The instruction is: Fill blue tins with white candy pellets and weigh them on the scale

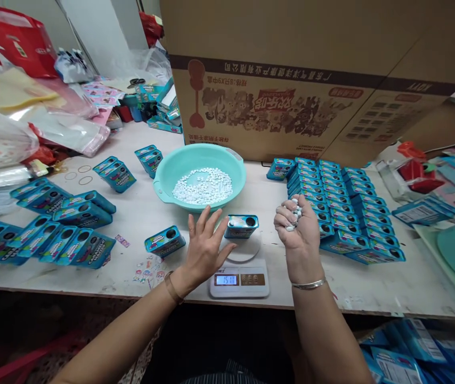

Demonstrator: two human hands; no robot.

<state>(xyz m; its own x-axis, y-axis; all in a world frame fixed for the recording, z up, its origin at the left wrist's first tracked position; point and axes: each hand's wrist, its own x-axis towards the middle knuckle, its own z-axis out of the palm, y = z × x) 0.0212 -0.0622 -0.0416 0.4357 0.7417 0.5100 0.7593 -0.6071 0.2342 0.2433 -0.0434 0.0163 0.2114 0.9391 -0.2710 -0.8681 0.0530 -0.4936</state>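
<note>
Blue tin point(241, 225) on scale point(240, 278), between both hands' grips

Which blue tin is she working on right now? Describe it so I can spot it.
Find the teal basin of white candies mid-table; just in front sits a white digital scale. The blue tin stands alone on its platform, between both hands, unlike the stacked tins.

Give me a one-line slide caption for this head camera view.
Left hand open beside a blue tin on a scale; right hand holds white tablets near a teal bowl.
</note>
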